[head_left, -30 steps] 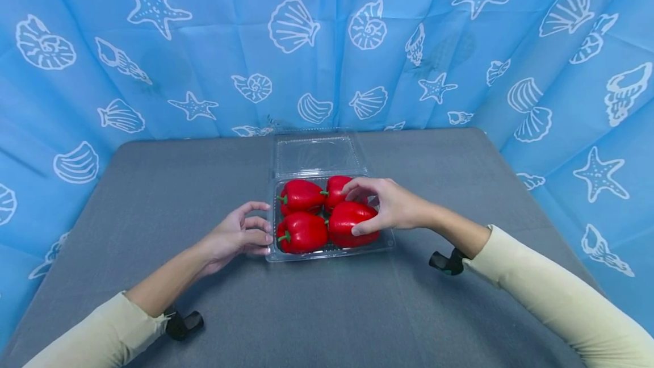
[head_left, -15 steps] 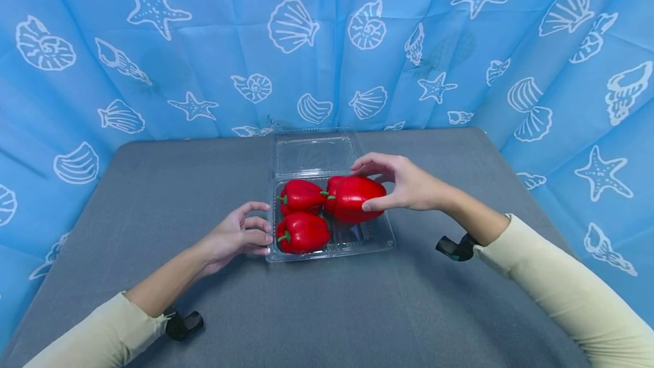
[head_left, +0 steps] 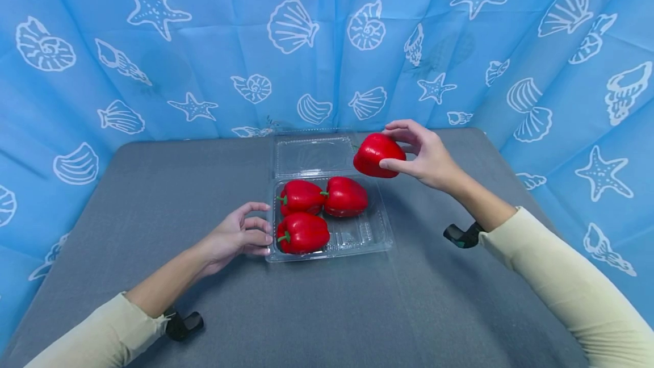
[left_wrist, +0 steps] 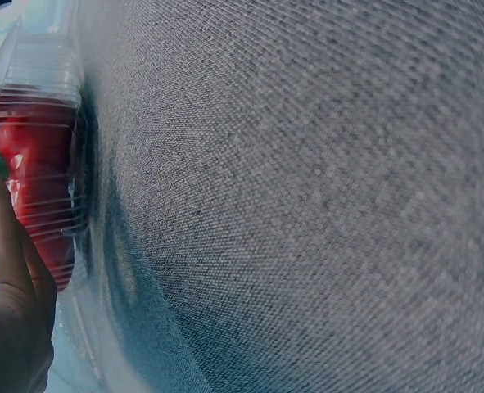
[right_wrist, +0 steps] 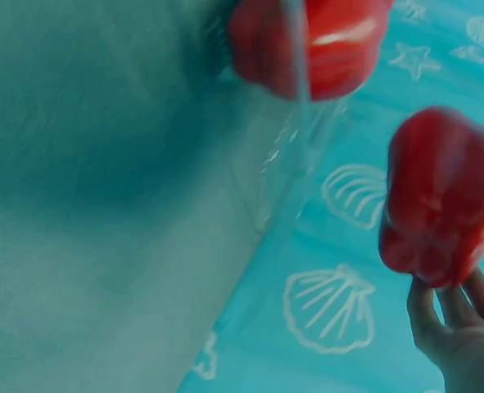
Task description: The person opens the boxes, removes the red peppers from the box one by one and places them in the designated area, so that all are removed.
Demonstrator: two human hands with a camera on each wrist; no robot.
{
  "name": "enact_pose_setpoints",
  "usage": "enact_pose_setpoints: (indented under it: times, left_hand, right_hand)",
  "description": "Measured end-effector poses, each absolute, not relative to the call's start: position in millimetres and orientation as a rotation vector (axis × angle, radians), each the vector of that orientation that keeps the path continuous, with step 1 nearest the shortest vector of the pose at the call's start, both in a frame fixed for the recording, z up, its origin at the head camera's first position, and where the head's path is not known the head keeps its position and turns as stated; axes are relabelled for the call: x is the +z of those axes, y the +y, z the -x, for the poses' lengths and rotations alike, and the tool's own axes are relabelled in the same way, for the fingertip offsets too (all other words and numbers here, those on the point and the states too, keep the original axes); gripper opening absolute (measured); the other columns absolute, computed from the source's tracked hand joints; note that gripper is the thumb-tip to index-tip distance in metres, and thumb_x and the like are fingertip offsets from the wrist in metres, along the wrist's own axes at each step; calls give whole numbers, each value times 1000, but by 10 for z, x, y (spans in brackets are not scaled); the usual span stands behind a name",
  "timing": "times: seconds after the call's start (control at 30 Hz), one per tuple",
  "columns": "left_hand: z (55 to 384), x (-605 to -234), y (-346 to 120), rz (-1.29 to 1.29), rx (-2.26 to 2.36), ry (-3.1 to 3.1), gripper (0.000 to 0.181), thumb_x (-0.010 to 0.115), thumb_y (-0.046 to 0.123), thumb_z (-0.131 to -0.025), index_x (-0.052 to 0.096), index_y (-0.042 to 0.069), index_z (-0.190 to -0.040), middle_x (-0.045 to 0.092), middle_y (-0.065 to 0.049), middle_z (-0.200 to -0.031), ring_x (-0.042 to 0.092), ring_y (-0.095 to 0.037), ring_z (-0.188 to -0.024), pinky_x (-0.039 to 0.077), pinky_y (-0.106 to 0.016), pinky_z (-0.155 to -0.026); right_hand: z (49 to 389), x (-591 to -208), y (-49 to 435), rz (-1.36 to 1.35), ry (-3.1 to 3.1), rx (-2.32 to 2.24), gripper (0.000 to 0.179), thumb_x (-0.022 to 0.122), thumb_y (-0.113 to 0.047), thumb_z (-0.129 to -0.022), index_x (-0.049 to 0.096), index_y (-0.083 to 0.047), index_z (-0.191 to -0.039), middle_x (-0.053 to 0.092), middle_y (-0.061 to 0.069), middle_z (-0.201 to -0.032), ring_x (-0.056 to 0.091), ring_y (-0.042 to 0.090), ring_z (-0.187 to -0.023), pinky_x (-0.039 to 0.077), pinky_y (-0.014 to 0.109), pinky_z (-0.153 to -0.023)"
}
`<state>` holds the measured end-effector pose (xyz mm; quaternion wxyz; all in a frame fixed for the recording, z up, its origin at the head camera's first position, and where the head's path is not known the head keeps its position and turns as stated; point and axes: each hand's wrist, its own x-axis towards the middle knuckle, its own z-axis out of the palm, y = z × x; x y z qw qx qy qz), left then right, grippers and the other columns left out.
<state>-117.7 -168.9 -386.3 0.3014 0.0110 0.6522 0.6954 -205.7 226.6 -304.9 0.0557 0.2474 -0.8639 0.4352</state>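
Note:
My right hand (head_left: 426, 155) holds a red bell pepper (head_left: 377, 155) in the air, above and right of the clear plastic clamshell box (head_left: 380, 237). Thumb in front and fingers behind, it grips the pepper's rounded end. In the right wrist view the same pepper (right_wrist: 438, 192) shows above the fingertips. Three more red peppers lie in the box: a back left one (head_left: 301, 196), a front left one (head_left: 304, 233) and a back right one (head_left: 346, 196). My left hand (head_left: 235, 237) rests at the box's left side, fingers loosely bent with the tips at the wall.
The box's hinged lid (head_left: 317, 155) lies folded back toward the curtain (head_left: 327, 44), which is blue with white shells and starfish. Grey cloth covers the table (head_left: 204, 186). A black camera mount (head_left: 462, 235) sits under the right wrist, another (head_left: 184, 325) under the left.
My right hand has lifted the front right pepper out of the box and carried it up, back and to the right. The left hand has stayed in place.

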Motion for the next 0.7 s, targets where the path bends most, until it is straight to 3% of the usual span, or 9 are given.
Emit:
enact_pose_setpoints:
  times: [0.1, 0.33, 0.7]
  left_hand:
    - [1177, -3863, -1691, -29, 1846, 1729, 67, 67, 5, -92, 27, 7, -145, 62, -8, -104, 66, -20, -84, 59, -36, -83]
    - [1178, -3862, -1699, -26, 1851, 1718, 66, 67, 5, -91, 28, 8, -145, 62, -8, -104, 67, -20, -85, 59, -36, -84]
    - [1176, -3865, -1706, -40, 1851, 1711, 64, 65, 5, -93, 28, 7, -145, 62, -8, -105, 66, -21, -87, 58, -36, -85]
  right_hand:
    - [2116, -3088, 2338, -646, -2574, 1287, 72, 85, -6, -75, 50, -6, -137, 58, 13, -134, 58, 31, -120, 57, 33, -88]
    - [2243, -3202, 2528, -404, -2514, 1277, 72, 84, -10, -79, 46, -5, -140, 56, 17, -137, 55, 34, -123, 50, 55, -97]
    - [2371, -3438, 2822, -148, -2537, 1219, 74, 81, -17, -83, 41, -6, -144, 50, 16, -142, 50, 34, -128, 49, 56, -98]
